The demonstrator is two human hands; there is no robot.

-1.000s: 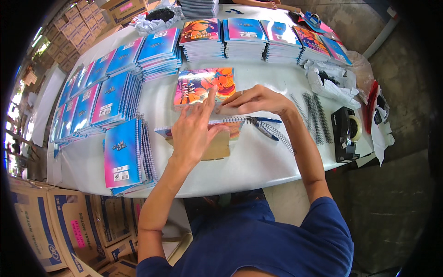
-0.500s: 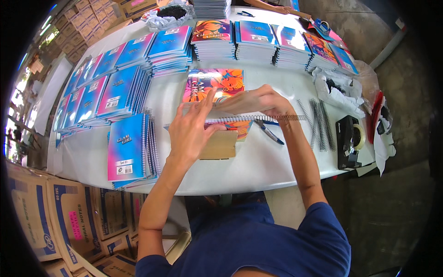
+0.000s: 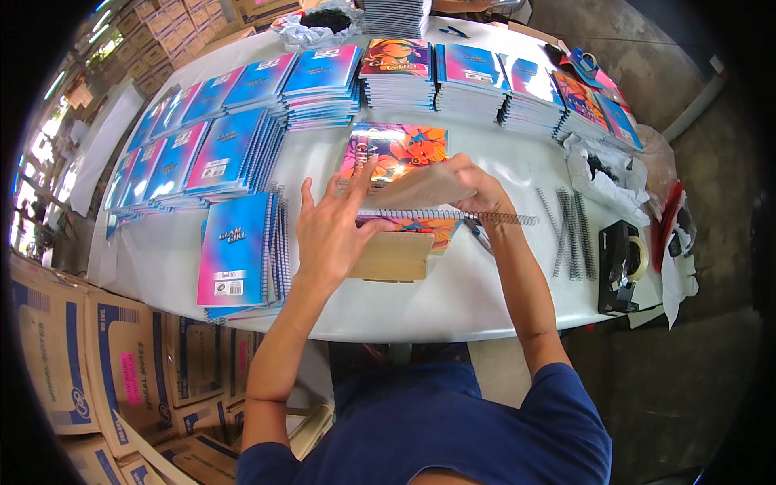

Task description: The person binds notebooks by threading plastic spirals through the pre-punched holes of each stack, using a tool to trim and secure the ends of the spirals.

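Observation:
A notebook point(image 3: 427, 186) is held tilted between my hands above the table, its bound edge toward me. A black spiral coil point(image 3: 513, 219) runs along that edge, its loose end sticking out past the right side. My left hand point(image 3: 330, 226) grips the notebook's left end, thumb at the near edge and fingers spread over the top. My right hand point(image 3: 485, 192) is closed round the right end, near the coil. Under the notebook lie a brown cardboard piece point(image 3: 388, 259) and a colourful cover point(image 3: 444, 233). Another colourful notebook cover point(image 3: 404, 144) lies just beyond. Pliers point(image 3: 478, 235) are partly hidden by my right forearm.
Stacks of blue-pink spiral notebooks point(image 3: 234, 250) stand to the left, with more stacks point(image 3: 473, 69) along the back. Loose coils point(image 3: 574, 234), a black tape dispenser point(image 3: 618, 267) and crumpled white wrapping point(image 3: 602, 174) lie right. Cardboard boxes point(image 3: 129, 372) are stacked below left.
The coil has moved left along the notebook's edge, so less sticks out at the right. My hands keep their grip. The whole view has shifted slightly.

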